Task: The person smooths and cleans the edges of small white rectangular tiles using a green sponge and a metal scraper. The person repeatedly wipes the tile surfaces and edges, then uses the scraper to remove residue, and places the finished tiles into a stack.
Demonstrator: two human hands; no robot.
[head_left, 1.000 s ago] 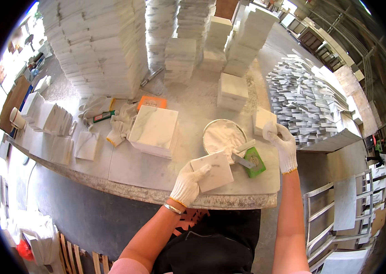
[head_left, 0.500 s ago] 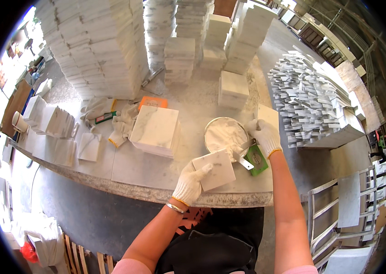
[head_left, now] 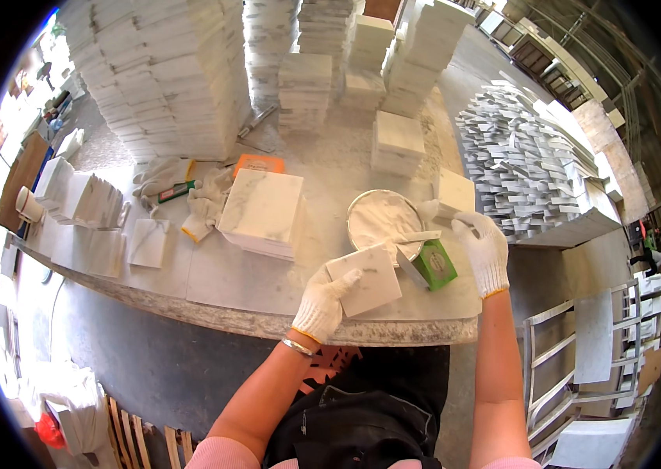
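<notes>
My gloved left hand point(head_left: 321, 303) grips a square white marble tile point(head_left: 366, 283), thumb across its top face, over the table's front edge. My gloved right hand point(head_left: 487, 248) hovers to the right of a green box point(head_left: 434, 264), fingers curled together; whatever they hold, if anything, is hidden. Just beyond those fingers stands a small stack of tiles point(head_left: 454, 191), beside a white lump point(head_left: 428, 209). A round tub of whitish powder or paste point(head_left: 381, 219) sits past the held tile. A scraper with a metal blade point(head_left: 418, 237) lies against the tub's near right rim.
A block of stacked tiles point(head_left: 262, 211) stands left of the tub, near an orange box point(head_left: 260, 163) and loose gloves point(head_left: 207, 205). Tall tile stacks point(head_left: 166, 78) line the far side. Thin stone strips point(head_left: 518, 164) are piled to the right, above a metal rack point(head_left: 573, 367).
My right hand has drawn back from the small tile stack, toward me and to the right. The scraper and green box have shifted slightly. My left hand keeps its tile.
</notes>
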